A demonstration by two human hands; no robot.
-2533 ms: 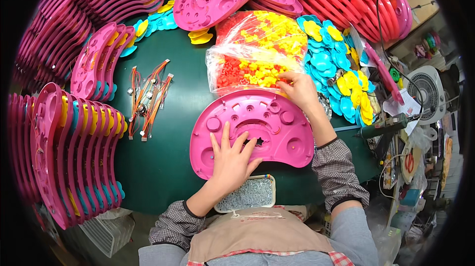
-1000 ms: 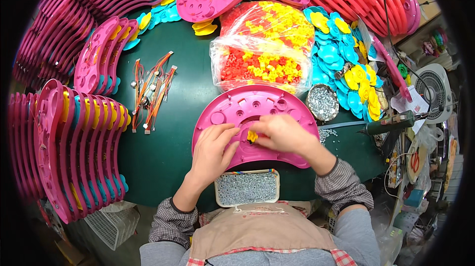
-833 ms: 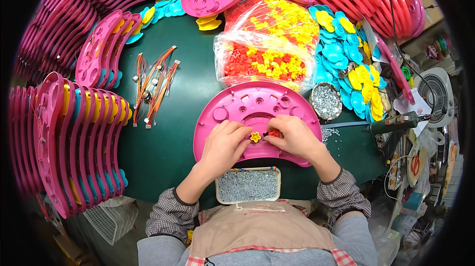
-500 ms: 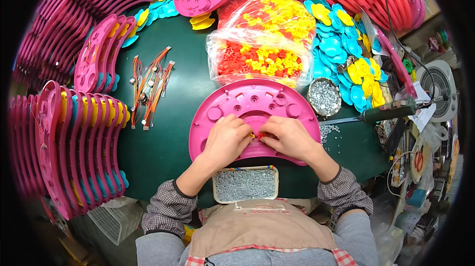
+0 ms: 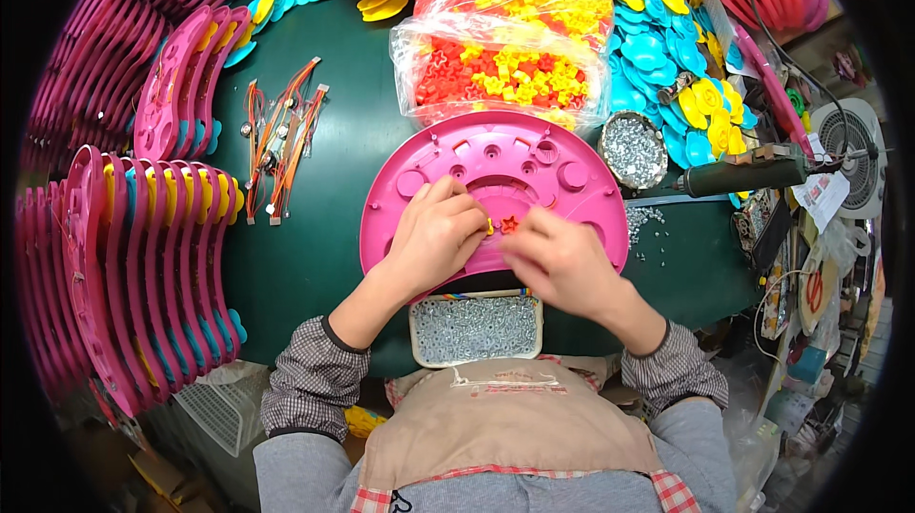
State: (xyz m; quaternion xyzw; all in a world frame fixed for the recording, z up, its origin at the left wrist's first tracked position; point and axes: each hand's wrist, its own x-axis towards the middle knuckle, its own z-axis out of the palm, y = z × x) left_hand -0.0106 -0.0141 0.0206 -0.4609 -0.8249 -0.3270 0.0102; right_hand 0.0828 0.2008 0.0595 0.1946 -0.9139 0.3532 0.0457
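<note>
A pink half-round plastic shell (image 5: 496,165) lies face up on the dark green table in front of me. Both my hands rest on its near part. My left hand (image 5: 437,236) pinches a small yellow piece (image 5: 490,225) at its fingertips. My right hand (image 5: 558,260) has its fingers curled beside a small red star-shaped piece (image 5: 509,224) that sits on the shell; whether it grips the star I cannot tell. The two hands almost touch at the middle of the shell.
A clear bag of red and yellow star pieces (image 5: 500,74) lies behind the shell. A tray of screws (image 5: 475,328) sits near my chest, a round dish of screws (image 5: 633,149) and an electric screwdriver (image 5: 743,173) to the right. Wire bundles (image 5: 276,146) and stacked pink shells (image 5: 143,256) fill the left.
My right hand came back from the bag with small pieces. Both hands have closed in on the middle of the shell, and a red star now shows between them.
</note>
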